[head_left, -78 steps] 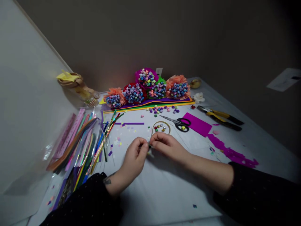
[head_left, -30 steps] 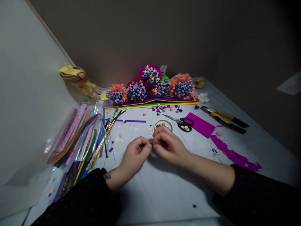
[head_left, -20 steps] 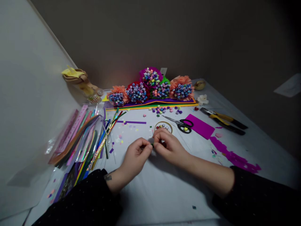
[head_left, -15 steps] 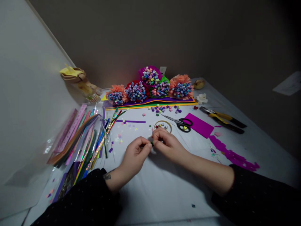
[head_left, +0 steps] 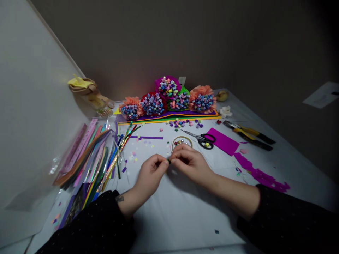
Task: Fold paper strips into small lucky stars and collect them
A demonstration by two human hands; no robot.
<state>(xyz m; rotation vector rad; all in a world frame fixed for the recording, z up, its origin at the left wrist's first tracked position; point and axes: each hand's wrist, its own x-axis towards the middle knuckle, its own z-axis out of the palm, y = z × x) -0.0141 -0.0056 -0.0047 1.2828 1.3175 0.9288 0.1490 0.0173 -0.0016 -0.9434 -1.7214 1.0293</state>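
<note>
Between the fingertips of both hands is a small dark green piece of paper [head_left: 168,161], mostly covered by the fingers. My left hand [head_left: 152,173] pinches its left side. My right hand [head_left: 191,163] pinches it from the other side, thumb against forefinger. Just beyond the right hand lies a gold ring [head_left: 191,140] with several small shiny stars [head_left: 181,141] inside it. Black-handled scissors [head_left: 201,138] rest to its right, partly over a magenta paper sheet [head_left: 222,141]. A small yellow star [head_left: 207,144] sits in a scissor handle loop.
Bunches of paper stars [head_left: 153,104] in crepe paper line the back on coloured sheets [head_left: 169,120]. Loose stars [head_left: 178,123] lie before them. Paper strips in plastic [head_left: 96,158] fill the left side. Yellow-black pliers [head_left: 247,135] and magenta scraps [head_left: 261,174] are at right.
The fingertips of my two hands have shifted slightly, and the dark green piece shows a little more between them. The whole view has moved a touch; the table things stay put.
</note>
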